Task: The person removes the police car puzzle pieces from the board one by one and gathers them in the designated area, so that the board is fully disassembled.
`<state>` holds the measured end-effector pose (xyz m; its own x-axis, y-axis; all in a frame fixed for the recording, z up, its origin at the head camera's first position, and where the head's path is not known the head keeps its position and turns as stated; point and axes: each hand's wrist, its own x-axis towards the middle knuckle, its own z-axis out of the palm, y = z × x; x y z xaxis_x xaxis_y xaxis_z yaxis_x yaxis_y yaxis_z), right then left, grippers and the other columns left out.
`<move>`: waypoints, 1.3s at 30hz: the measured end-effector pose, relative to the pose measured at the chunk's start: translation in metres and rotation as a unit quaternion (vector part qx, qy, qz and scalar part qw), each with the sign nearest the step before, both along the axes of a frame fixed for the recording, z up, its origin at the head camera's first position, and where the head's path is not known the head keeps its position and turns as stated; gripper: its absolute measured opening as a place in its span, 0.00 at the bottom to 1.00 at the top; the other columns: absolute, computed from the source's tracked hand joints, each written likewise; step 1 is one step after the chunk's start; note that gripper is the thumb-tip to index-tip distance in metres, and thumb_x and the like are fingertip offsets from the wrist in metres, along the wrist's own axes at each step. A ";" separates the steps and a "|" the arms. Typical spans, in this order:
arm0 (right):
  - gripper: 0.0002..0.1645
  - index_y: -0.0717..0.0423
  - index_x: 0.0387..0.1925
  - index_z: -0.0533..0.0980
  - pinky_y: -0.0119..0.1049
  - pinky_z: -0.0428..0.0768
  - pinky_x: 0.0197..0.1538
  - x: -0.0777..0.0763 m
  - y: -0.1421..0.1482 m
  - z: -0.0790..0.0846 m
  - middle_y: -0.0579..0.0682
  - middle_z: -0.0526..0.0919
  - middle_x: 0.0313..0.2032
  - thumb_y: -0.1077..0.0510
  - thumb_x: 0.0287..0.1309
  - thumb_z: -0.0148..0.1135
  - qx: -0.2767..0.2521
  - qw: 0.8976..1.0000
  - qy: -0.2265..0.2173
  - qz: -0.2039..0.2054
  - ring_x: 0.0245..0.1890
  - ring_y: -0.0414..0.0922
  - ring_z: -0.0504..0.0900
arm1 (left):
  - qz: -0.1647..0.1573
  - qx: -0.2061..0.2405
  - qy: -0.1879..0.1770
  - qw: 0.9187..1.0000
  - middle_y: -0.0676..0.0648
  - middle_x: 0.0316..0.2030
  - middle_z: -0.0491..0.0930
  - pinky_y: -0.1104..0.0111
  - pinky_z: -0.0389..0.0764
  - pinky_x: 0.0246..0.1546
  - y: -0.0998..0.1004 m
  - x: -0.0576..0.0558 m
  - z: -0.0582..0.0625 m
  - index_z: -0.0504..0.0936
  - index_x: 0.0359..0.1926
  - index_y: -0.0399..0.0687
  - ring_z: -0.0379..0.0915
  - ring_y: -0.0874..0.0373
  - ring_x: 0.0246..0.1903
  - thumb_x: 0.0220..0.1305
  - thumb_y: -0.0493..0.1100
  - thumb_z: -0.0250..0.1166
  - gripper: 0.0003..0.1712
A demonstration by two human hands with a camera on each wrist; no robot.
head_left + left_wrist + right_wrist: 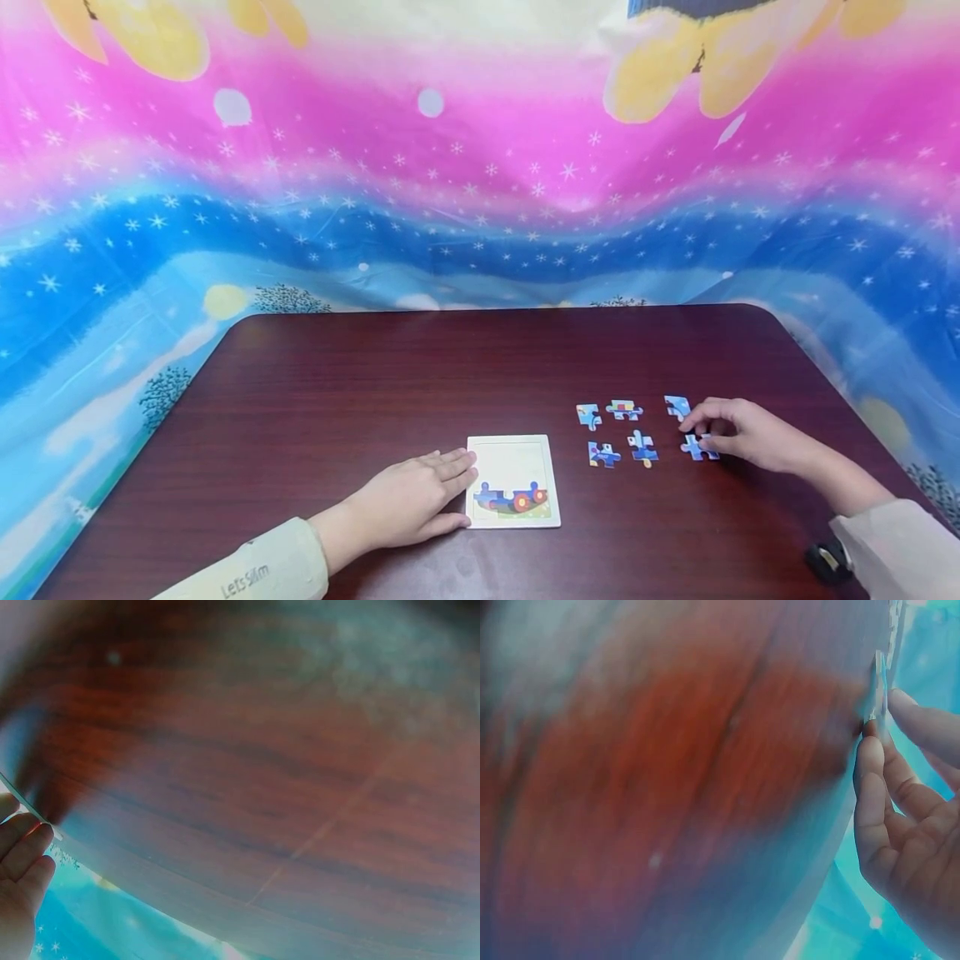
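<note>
A square puzzle tray (513,440) with a pale rim lies near the table's front. Joined pieces showing a blue and red picture with round wheels fill its lower part. My left hand (408,500) rests at the tray's left edge, fingers extended and touching the rim. On the right, my right hand (742,433) pinches a blue puzzle piece (694,448) between thumb and fingers; the piece's thin edge (878,686) shows in the right wrist view. Just beyond those fingers lies another blue corner piece (677,406).
Several loose puzzle pieces lie between the tray and my right hand, among them a blue corner piece (588,415) and a tall piece (642,448). The dark red-brown table (337,383) meets a patterned cloth backdrop (480,192) behind.
</note>
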<state>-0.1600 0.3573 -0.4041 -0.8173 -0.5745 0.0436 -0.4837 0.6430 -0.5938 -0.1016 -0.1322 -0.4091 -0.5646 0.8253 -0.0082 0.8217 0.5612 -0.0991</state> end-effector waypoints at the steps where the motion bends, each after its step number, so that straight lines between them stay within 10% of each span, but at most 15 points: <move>1: 0.11 0.55 0.44 0.82 0.28 0.74 0.28 0.000 0.000 0.000 0.45 0.82 0.36 0.67 0.59 0.66 0.003 1.000 0.004 -0.002 0.28 0.29 0.72 | 0.000 0.000 0.001 1.000 0.45 0.67 0.74 0.62 0.75 0.65 0.000 0.000 0.000 0.76 0.65 0.44 0.70 0.55 0.67 0.74 0.61 0.51 0.32; 15: 0.12 0.52 0.45 0.81 0.28 0.77 0.30 -0.001 -0.032 0.019 0.44 0.81 0.34 0.60 0.58 0.69 0.011 1.000 0.019 -0.013 0.31 0.29 0.74 | -0.004 0.003 0.008 1.000 0.45 0.66 0.74 0.61 0.76 0.64 0.001 0.000 0.000 0.77 0.64 0.44 0.71 0.55 0.67 0.73 0.61 0.53 0.32; 39: 0.11 0.55 0.44 0.84 0.28 0.80 0.36 -0.012 -0.195 0.021 0.46 0.83 0.36 0.63 0.58 0.69 -0.006 0.987 -0.072 0.146 0.33 0.33 0.76 | -0.005 0.010 0.002 1.000 0.45 0.66 0.75 0.60 0.77 0.63 0.000 -0.001 0.000 0.77 0.64 0.44 0.71 0.54 0.66 0.73 0.61 0.53 0.32</move>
<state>-0.1725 0.1619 -0.3828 -0.6156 -0.7863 -0.0527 -0.5573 0.4817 -0.6763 -0.1028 -0.1326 -0.4089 -0.5559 0.8312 0.0107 0.8273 0.5544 -0.0907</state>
